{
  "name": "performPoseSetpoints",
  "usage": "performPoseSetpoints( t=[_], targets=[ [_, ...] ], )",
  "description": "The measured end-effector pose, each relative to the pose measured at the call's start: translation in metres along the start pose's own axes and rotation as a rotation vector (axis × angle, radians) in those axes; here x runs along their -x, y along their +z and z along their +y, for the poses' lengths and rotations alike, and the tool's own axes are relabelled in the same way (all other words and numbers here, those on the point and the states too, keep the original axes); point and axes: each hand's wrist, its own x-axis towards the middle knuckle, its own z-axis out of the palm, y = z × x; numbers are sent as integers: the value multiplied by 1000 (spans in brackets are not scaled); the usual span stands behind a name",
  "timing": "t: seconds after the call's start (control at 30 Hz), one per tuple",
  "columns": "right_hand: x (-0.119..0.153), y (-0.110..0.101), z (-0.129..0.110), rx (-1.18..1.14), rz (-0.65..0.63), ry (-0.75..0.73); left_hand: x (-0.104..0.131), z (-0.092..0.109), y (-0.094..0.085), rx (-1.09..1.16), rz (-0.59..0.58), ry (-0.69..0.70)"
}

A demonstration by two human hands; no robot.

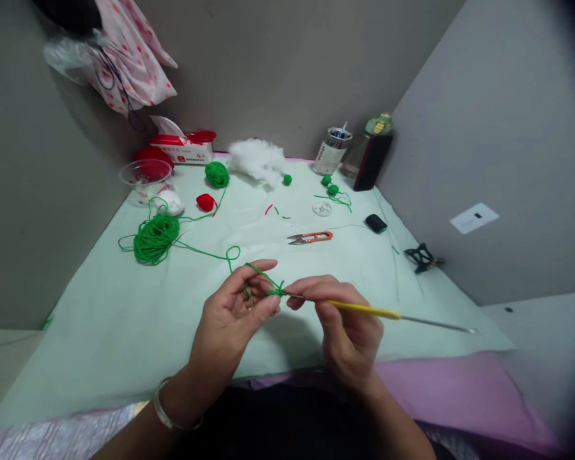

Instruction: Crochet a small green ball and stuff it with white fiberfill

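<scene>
My left hand [237,313] pinches a small piece of green crochet [274,292] between thumb and fingers, with green yarn [263,273] running over the raised index finger. In my right hand [342,319] is a crochet hook [364,309] with a yellow handle and metal ends. Its left tip meets the green stitches, while the other end points right. From my left hand the strand loops back over the table to a loose green skein [156,239]. Thread snips [311,237] with orange handles lie just beyond my hands.
Behind stand white stuffing [256,160], a green yarn ball [217,174], a red crocheted piece [206,202], a tissue box [186,150], a plastic tub [146,182], a pen can [332,152], a bottle [364,150] and a phone [374,161]. A black holder [421,257] lies right.
</scene>
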Motion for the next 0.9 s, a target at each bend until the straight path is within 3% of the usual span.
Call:
performPoseSetpoints(
  t=[0.2, 0.33, 0.4, 0.47, 0.63, 0.7, 0.9],
  targets=[
    [7, 2, 4, 425, -85, -274, 4, -1, 5, -43, 144, 47],
    [13, 5, 7, 705, -79, -398, 3, 2, 5, 190, 21, -190],
    [12, 6, 7, 631, -33, -373, 0, 6, 3, 334, -64, -331],
    [8, 5, 6, 410, 16, -246, -3, 9, 0, 418, -89, -390],
    [-5, 7, 5, -174, 129, 102, -3, 11, -2, 351, -49, -301],
    [-7, 10, 5, -185, 114, 121, -2, 6, -1, 283, -62, -281],
    [0, 13, 3, 113, 73, -1, 0, -2, 3, 207, 1, -189]
  ],
)
